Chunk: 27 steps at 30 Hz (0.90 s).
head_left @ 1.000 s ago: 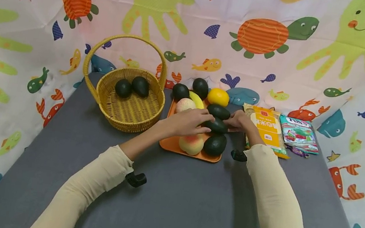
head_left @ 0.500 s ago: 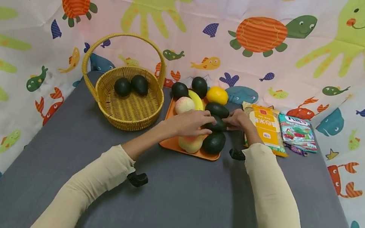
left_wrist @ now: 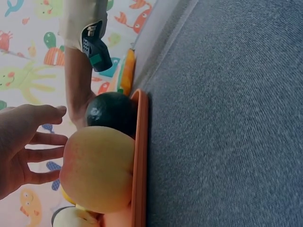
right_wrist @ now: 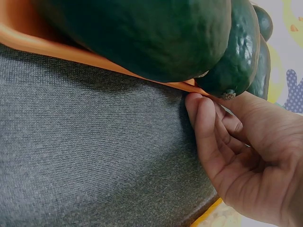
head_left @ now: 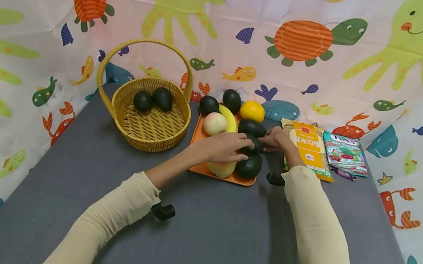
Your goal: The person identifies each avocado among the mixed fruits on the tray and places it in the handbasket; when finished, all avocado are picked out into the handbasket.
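Note:
An orange tray [head_left: 200, 169] holds several dark green avocados, peaches and a banana [head_left: 230, 119]. My left hand [head_left: 225, 148] hovers over the front peach [head_left: 221, 169], its fingers reaching toward the middle avocado [head_left: 256, 144]. In the left wrist view this hand [left_wrist: 23, 149] has its fingers spread beside the peach [left_wrist: 99, 168], nothing in its grasp. At the tray's right side my right hand [head_left: 277, 139] pinches the rim; the right wrist view shows its curled fingers [right_wrist: 207, 125] at the tray edge [right_wrist: 94, 60], just below the avocados [right_wrist: 242, 52].
A yellow wicker basket [head_left: 150, 145] with a tall handle stands left of the tray, two avocados [head_left: 153, 99] inside. Right of the tray lie a yellow food packet [head_left: 309, 146] and a green-and-white candy bag [head_left: 345, 155]. A printed cloth [head_left: 226, 15] rises behind the grey table [head_left: 215, 233].
My left hand has shifted slightly right across the fruit, uncovering more of the back peach. The right hand stays at the tray's right rim.

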### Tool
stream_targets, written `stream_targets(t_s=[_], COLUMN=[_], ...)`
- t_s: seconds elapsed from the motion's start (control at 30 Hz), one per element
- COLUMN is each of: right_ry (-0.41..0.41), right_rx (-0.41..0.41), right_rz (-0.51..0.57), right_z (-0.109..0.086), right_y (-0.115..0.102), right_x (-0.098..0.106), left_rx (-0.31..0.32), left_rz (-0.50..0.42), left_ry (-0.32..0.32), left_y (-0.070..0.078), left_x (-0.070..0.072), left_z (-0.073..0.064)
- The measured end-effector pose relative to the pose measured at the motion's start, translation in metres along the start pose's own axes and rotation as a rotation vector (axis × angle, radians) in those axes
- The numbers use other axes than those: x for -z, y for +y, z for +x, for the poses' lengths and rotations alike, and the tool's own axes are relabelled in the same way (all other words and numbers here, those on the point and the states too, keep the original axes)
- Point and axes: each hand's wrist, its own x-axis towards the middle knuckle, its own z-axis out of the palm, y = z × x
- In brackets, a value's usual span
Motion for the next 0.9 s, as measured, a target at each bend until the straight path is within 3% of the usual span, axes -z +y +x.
stream_targets(t_s=[0.3,0.67,0.77,0.9], right_ry=[0.004,0.007,0.009,0.023], right_rx=[0.010,0.042,0.047,0.050], right_rz=[-0.010,-0.007,-0.014,-0.034], right_z=[0.001,0.001,0.001,0.001], right_y=[-0.001,0.003,0.003,0.002], right_x=[0.001,-0.001,-0.002,-0.001], left_rx=[-0.029,0.056,0.072,0.057], left_rz=[0.068,0.220,0.231,0.232], left_ry=[-0.041,-0.243,-0.245,-0.200], left_y=[0.010,0.021,0.022,0.023], left_x=[-0.003,-0.022,-0.028,-0.030], left_z=[0.009,0.021,0.022,0.024])
